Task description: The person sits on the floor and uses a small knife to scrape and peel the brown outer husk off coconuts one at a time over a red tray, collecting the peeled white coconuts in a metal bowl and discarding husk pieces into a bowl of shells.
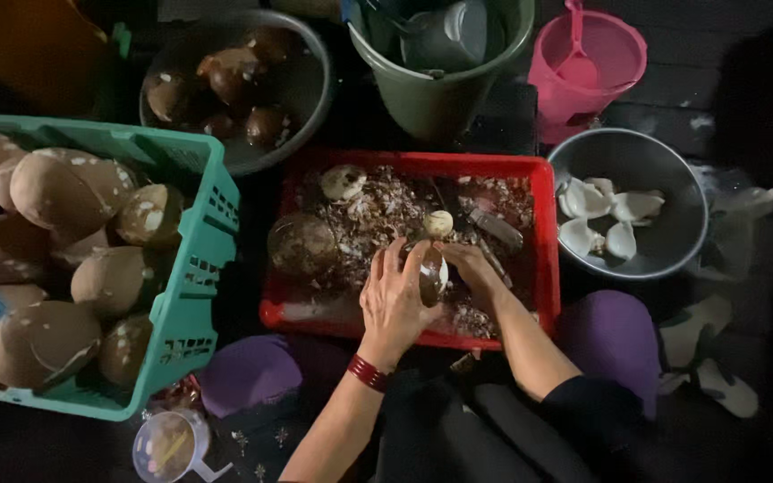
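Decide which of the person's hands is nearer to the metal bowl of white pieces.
Right. The right hand works in the red tray, on the side next to the metal bowl; the left hand is farther off, nearer the tray's middle.

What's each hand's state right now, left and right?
Left hand: closed around a brown coconut piece, over the red tray.
Right hand: on the same piece; grip cannot be told.

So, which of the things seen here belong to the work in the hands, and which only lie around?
In the work:
- left hand and right hand, both on a brown coconut piece
- red plastic tray full of shavings
- steel bowl of white coconut flesh
- green plastic crate of whole coconuts

Lying around:
- pink plastic bucket
- dark green bucket
- clear plastic jug
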